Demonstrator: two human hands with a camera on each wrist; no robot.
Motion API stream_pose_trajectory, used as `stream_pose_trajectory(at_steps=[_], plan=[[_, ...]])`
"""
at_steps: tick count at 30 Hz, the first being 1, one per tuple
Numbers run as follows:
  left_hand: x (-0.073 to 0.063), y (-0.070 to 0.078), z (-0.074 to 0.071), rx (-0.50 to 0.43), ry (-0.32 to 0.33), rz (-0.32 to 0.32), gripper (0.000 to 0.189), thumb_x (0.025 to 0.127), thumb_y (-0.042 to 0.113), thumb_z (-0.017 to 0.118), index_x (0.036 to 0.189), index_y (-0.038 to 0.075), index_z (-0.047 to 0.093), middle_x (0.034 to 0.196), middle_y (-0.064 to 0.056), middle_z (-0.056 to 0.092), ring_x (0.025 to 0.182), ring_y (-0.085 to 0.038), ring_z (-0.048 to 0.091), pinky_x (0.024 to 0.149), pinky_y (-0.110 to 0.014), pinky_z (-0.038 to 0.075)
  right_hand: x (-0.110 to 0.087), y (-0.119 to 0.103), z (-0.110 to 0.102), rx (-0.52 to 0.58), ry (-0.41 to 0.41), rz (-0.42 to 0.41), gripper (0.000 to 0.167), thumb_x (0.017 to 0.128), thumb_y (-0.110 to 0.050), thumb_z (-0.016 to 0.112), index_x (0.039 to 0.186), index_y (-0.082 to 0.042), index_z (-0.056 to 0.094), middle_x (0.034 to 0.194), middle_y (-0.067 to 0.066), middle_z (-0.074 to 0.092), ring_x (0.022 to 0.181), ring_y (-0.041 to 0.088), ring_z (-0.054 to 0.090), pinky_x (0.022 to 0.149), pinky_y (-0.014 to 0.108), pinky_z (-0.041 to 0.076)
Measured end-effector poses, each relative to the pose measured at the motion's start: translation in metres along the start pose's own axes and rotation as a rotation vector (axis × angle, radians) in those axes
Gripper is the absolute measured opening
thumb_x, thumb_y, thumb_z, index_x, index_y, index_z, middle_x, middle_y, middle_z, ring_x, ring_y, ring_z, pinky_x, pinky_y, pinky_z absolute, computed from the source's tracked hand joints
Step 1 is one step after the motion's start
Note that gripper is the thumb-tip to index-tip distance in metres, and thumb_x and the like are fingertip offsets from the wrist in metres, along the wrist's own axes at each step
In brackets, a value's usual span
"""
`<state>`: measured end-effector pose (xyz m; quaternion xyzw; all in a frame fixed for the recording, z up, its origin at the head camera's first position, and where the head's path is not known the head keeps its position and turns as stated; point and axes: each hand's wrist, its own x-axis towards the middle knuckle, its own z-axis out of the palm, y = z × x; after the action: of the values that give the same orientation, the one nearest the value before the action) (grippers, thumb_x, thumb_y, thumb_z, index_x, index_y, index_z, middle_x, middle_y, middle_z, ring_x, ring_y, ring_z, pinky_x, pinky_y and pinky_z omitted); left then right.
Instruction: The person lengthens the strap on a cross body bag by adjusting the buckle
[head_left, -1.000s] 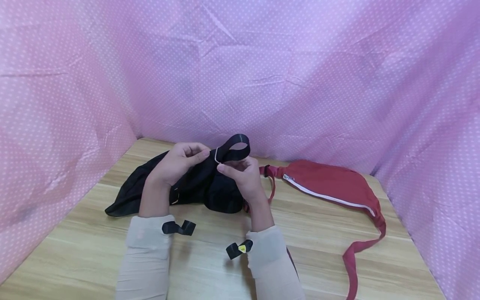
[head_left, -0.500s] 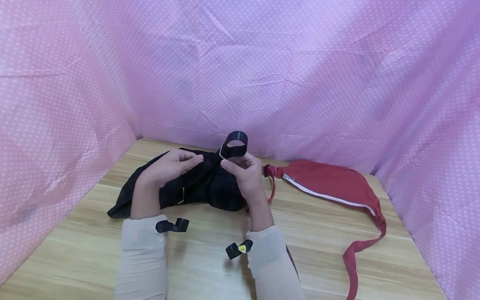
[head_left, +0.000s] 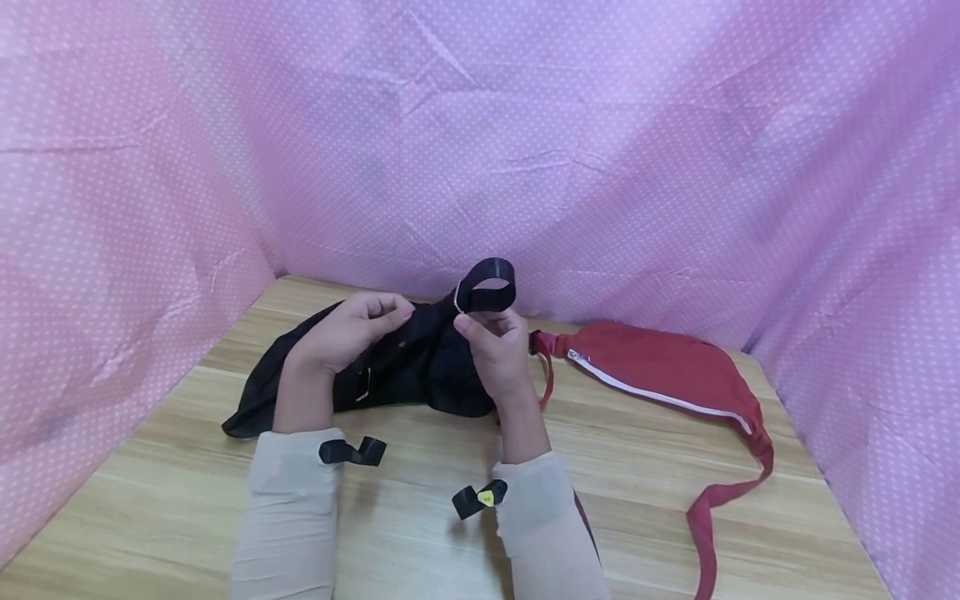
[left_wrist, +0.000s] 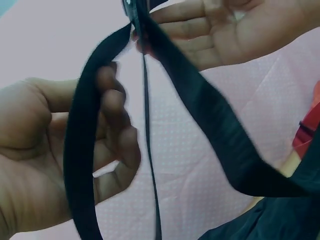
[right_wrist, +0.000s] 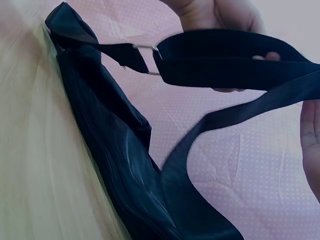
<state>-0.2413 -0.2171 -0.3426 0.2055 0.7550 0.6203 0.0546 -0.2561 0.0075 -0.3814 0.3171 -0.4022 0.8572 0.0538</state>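
Observation:
A black bag lies on the table in the head view, partly hidden behind both hands. My left hand pinches the bag's black strap, which runs across its curled fingers in the left wrist view. With thumb and fingers, my right hand grips the strap beside a metal slider buckle. Beyond those fingertips a strap loop stands up. In the right wrist view, a rectangular metal ring joins the strap to the bag's end.
To the right lies a red waist bag with a white zipper. Its red strap trails to the table's front. Pink dotted cloth hangs behind and at both sides of the wooden table.
The strap loop and slider have shifted right and slightly up with my right hand. My left hand moved left, then back right. The black bag has slid a little to the right.

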Motion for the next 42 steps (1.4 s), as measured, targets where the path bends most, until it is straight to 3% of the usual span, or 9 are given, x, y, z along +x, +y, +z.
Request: stream_pose_trajectory(at_steps=[5, 8, 13, 18, 23, 31, 36, 38, 42], plan=[[0.006, 0.002, 0.011, -0.164, 0.051, -0.008, 0.017, 0.107, 0.015, 0.054, 0.097, 0.007, 0.065, 0.08, -0.002, 0.061, 0.077, -0.015, 0.054, 0.069, -0.025, 0.045, -0.001, 0.001, 0.002, 0.023, -0.01, -0.002, 0.027, 0.079, -0.021, 0.091, 0.1, -0.018, 0.075, 0.091, -0.003, 0.073, 0.084, 0.01, 0.066, 0.084, 0.024, 0.053], [0.008, 0.006, 0.018, -0.16, 0.081, -0.003, 0.014, 0.106, 0.013, 0.056, 0.099, 0.009, 0.068, 0.083, 0.002, 0.062, 0.083, -0.014, 0.054, 0.074, -0.024, 0.046, 0.0, 0.002, 0.002, -0.003, -0.03, 0.001, 0.025, 0.08, -0.021, 0.09, 0.101, -0.019, 0.076, 0.091, -0.003, 0.075, 0.084, 0.011, 0.067, 0.084, 0.026, 0.054], [0.009, 0.015, 0.026, -0.087, 0.138, 0.005, 0.015, 0.104, 0.015, 0.061, 0.107, 0.003, 0.07, 0.098, 0.001, 0.064, 0.099, -0.017, 0.054, 0.087, -0.027, 0.046, 0.0, 0.004, 0.002, -0.15, -0.062, 0.013, 0.023, 0.082, -0.025, 0.089, 0.102, -0.02, 0.077, 0.091, -0.002, 0.076, 0.086, 0.014, 0.068, 0.085, 0.029, 0.055], [0.009, 0.022, 0.03, -0.127, 0.204, -0.091, 0.021, 0.103, 0.02, 0.065, 0.11, 0.001, 0.071, 0.099, -0.002, 0.065, 0.095, -0.019, 0.058, 0.081, -0.028, 0.051, -0.001, 0.003, 0.001, -0.306, -0.027, 0.041, 0.016, 0.085, -0.014, 0.082, 0.098, -0.022, 0.077, 0.089, 0.0, 0.074, 0.084, 0.017, 0.065, 0.08, 0.029, 0.055], [0.008, 0.025, 0.028, -0.152, 0.246, -0.16, 0.026, 0.101, 0.027, 0.068, 0.106, 0.001, 0.069, 0.1, -0.002, 0.061, 0.094, -0.017, 0.054, 0.077, -0.026, 0.049, -0.001, 0.002, 0.001, -0.32, 0.023, 0.054, 0.021, 0.084, -0.002, 0.077, 0.092, -0.021, 0.077, 0.084, 0.001, 0.072, 0.08, 0.015, 0.064, 0.075, 0.027, 0.053], [-0.003, 0.023, 0.014, -0.016, 0.122, -0.069, 0.029, 0.103, 0.018, 0.063, 0.126, 0.0, 0.068, 0.111, -0.002, 0.064, 0.099, -0.018, 0.053, 0.084, -0.03, 0.048, 0.0, 0.004, 0.001, -0.254, 0.057, 0.037, 0.028, 0.084, 0.006, 0.071, 0.091, -0.021, 0.076, 0.083, -0.001, 0.073, 0.08, 0.013, 0.066, 0.078, 0.026, 0.055], [-0.005, 0.019, 0.009, 0.063, 0.034, -0.033, 0.036, 0.1, 0.009, 0.065, 0.136, 0.004, 0.065, 0.135, -0.007, 0.063, 0.121, -0.022, 0.056, 0.099, -0.031, 0.047, 0.0, 0.003, 0.002, -0.235, 0.077, 0.036, 0.028, 0.084, 0.006, 0.071, 0.09, -0.021, 0.076, 0.081, -0.003, 0.072, 0.079, 0.011, 0.066, 0.078, 0.025, 0.054], [-0.005, 0.018, 0.009, 0.076, 0.033, -0.037, 0.037, 0.099, 0.007, 0.066, 0.136, 0.004, 0.065, 0.136, -0.01, 0.062, 0.123, -0.024, 0.056, 0.101, -0.03, 0.046, 0.0, 0.003, 0.002, -0.23, 0.075, 0.031, 0.028, 0.084, 0.006, 0.071, 0.09, -0.022, 0.076, 0.081, -0.003, 0.072, 0.078, 0.011, 0.066, 0.078, 0.025, 0.054], [-0.004, 0.017, 0.008, 0.092, 0.064, -0.069, 0.033, 0.097, 0.005, 0.069, 0.129, 0.0, 0.067, 0.124, -0.013, 0.066, 0.113, -0.024, 0.06, 0.096, -0.027, 0.049, 0.0, 0.003, 0.0, -0.201, 0.061, 0.015, 0.03, 0.084, 0.008, 0.07, 0.092, -0.02, 0.077, 0.082, -0.001, 0.072, 0.079, 0.013, 0.066, 0.078, 0.026, 0.054]])
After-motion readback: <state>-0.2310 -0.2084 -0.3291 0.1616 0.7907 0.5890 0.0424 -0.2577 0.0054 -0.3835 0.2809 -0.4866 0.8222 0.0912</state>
